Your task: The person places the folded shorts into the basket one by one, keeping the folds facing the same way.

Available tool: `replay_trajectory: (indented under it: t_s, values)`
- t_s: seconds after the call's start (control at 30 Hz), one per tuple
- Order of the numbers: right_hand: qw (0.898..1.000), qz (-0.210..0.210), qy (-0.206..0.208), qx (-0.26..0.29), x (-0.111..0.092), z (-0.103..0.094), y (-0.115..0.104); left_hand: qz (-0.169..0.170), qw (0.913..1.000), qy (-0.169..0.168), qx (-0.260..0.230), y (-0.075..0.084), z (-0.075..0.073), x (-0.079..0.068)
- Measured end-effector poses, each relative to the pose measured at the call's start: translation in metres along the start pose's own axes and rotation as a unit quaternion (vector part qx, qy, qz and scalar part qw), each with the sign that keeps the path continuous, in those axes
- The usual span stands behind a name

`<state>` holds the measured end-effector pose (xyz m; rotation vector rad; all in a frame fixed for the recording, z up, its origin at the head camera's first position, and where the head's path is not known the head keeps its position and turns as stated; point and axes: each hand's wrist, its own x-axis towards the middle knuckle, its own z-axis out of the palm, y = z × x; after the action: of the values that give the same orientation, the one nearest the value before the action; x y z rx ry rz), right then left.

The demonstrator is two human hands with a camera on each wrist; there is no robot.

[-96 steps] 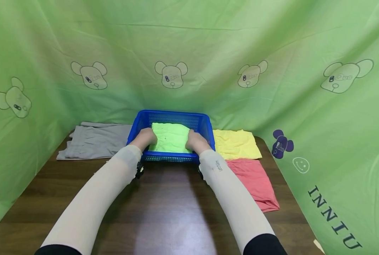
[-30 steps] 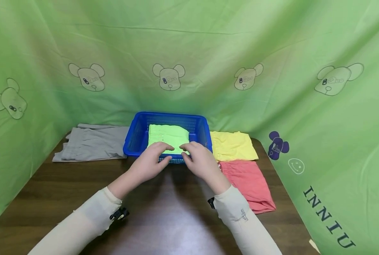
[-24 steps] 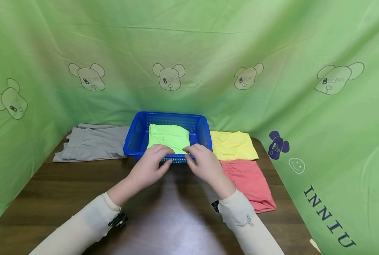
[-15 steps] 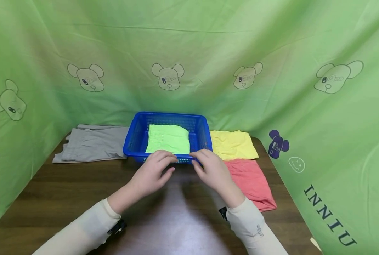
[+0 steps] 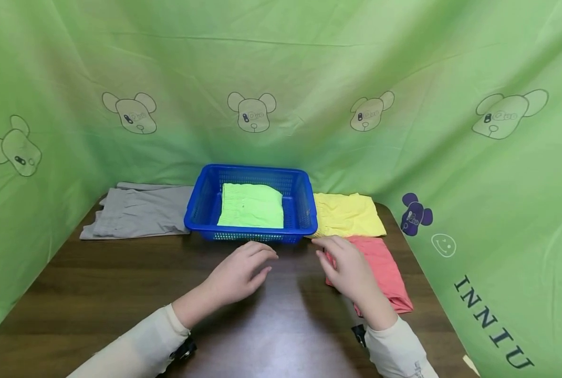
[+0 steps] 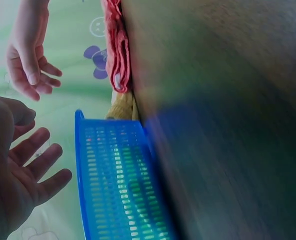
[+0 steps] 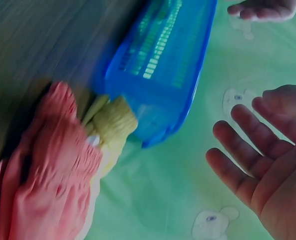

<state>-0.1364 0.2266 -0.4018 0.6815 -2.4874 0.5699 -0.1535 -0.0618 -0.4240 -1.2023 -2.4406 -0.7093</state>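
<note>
A folded lime-green garment [image 5: 252, 207] with a gathered waistband lies inside the blue plastic basket [image 5: 298, 231]. Just in front of the basket, my left hand [image 5: 236, 274] hovers over the table with relaxed, slightly bent fingers and holds nothing. My right hand [image 5: 352, 272], also holding nothing, is above the near-left part of a folded coral garment [image 5: 388, 270] and hides some of it. In the right wrist view the fingers [image 7: 237, 135] are spread apart, with the coral garment [image 7: 53, 175] below and to the left.
A folded yellow garment [image 5: 349, 215] lies right of the basket, behind the coral one. Left of the basket is a folded grey garment [image 5: 141, 212]. A green printed curtain [image 5: 309, 73] encloses the brown wooden table [image 5: 120, 278] at the back and sides.
Both hands have let go of the lime-green garment inside the basket and drawn back toward me. The right hand has since moved rightward to the coral garment; the left has come off the basket's front.
</note>
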Motion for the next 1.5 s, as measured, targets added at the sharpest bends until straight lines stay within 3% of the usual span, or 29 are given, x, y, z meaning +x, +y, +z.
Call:
replay_trajectory:
  t_s: [0.7, 0.97, 1.5]
  values:
    - [0.994, 0.106, 0.030, 0.006, -0.031, -0.039, 0.052, 0.050, 0.9965, -0.066, -0.001, 0.032, 0.026, 0.033]
    - [0.988, 0.151, 0.043, 0.006, -0.044, -0.041, 0.070, 0.071, 0.9931, -0.092, 0.014, 0.042, 0.042, 0.047]
    - [0.985, 0.170, 0.034, -0.006, -0.055, -0.035, 0.088, 0.101, 0.9843, -0.118, 0.085, 0.047, 0.086, 0.083]
